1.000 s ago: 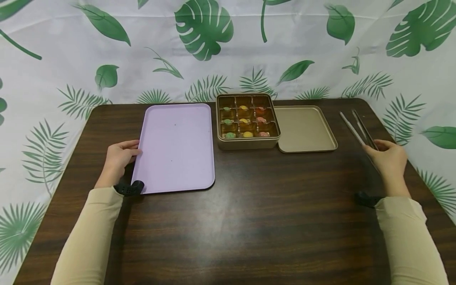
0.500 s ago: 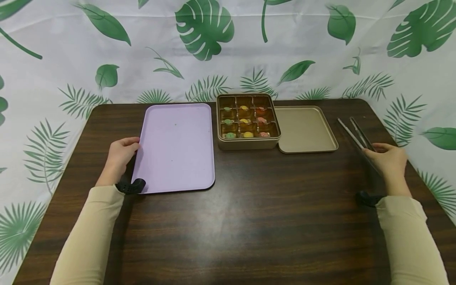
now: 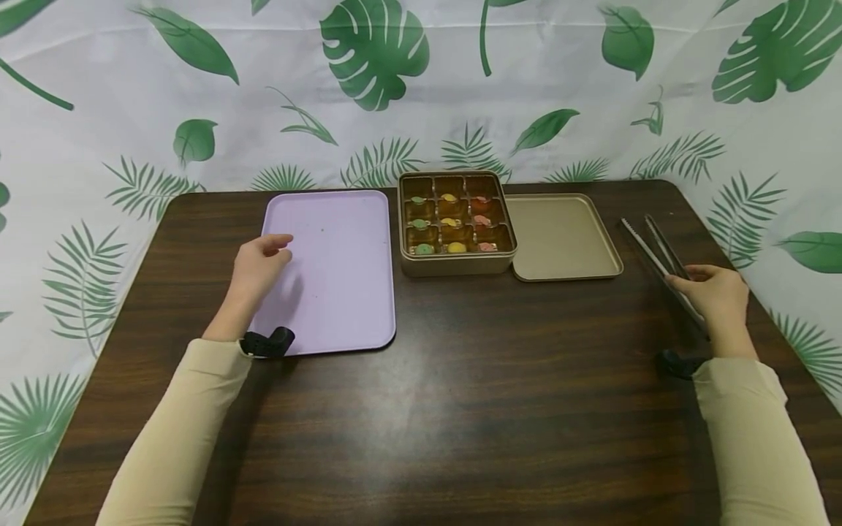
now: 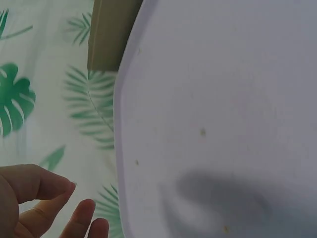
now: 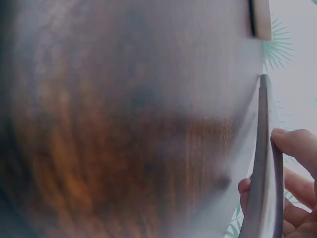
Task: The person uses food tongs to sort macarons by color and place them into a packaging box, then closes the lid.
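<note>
My left hand (image 3: 255, 270) hovers over the left side of a lilac tray (image 3: 349, 299), casting a shadow on it. Its fingers (image 4: 37, 181) are loosely bent, with nothing between them in the left wrist view. On the far right of the table, my right hand (image 3: 718, 296) grips a pair of metal tongs (image 3: 645, 248) near the closed end. The two tong arms are spread apart and point away toward the back. In the right wrist view the thumb and fingers lie on either side of a tong arm (image 5: 268, 148).
A gold tin (image 3: 458, 265) at the back middle has a divided insert with several green, yellow and red wrapped candies (image 3: 457, 248). Right beside it lies its flat gold lid (image 3: 555, 237). Behind the dark wooden table (image 3: 493, 409) hangs a leaf-print cloth (image 3: 493, 95).
My left hand has left the tray's left edge and moved right, over the tray. The right hand has drawn the tongs slightly back toward me. Tin and lid have not moved.
</note>
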A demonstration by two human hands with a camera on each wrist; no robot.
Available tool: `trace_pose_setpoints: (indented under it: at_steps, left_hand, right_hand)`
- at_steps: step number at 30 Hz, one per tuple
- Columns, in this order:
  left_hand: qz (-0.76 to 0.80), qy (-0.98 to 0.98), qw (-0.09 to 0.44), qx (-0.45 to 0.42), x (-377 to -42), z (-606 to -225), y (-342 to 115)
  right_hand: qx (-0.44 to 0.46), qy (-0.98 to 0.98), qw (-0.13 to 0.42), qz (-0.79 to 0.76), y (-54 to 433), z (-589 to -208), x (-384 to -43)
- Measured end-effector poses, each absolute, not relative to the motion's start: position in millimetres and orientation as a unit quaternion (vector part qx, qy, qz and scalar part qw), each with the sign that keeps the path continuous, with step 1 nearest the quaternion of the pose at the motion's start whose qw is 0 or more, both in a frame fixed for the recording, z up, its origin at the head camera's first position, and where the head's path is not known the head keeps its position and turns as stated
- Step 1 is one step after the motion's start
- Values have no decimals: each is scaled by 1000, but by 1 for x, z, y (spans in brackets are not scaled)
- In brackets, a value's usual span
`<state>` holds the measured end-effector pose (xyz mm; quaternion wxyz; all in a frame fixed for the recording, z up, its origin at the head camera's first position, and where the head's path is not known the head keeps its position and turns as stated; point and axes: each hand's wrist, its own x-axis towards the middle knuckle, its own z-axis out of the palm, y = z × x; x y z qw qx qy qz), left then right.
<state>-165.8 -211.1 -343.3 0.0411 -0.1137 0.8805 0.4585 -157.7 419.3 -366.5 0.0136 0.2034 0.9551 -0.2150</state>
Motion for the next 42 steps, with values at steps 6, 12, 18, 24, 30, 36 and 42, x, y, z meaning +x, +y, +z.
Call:
trace_pose_setpoints:
  at_steps: [6, 12, 18, 24, 30, 36, 42]
  left_hand:
    - [456, 887, 34, -62, -166, -338, -186]
    - [444, 896, 23, -9, -167, -339, -163]
    - [446, 894, 19, 44, -162, -338, -137]
    - [440, 893, 11, 95, -154, -336, -115]
    - [417, 898, 13, 141, -150, -336, -94]
    - [373, 912, 22, 171, -150, -333, -73]
    - [315, 926, 33, 206, -150, -334, -48]
  right_hand:
    - [200, 959, 21, -198, 423, -368, -159]
    - [206, 958, 43, -196, 427, -369, -158]
    - [203, 957, 46, -201, 428, -371, -157]
    - [208, 953, 56, -214, 427, -369, -156]
    - [205, 950, 19, -233, 423, -366, -155]
    - [169, 956, -26, -237, 408, -361, -158]
    - [103, 963, -2, -251, 393, -354, -163]
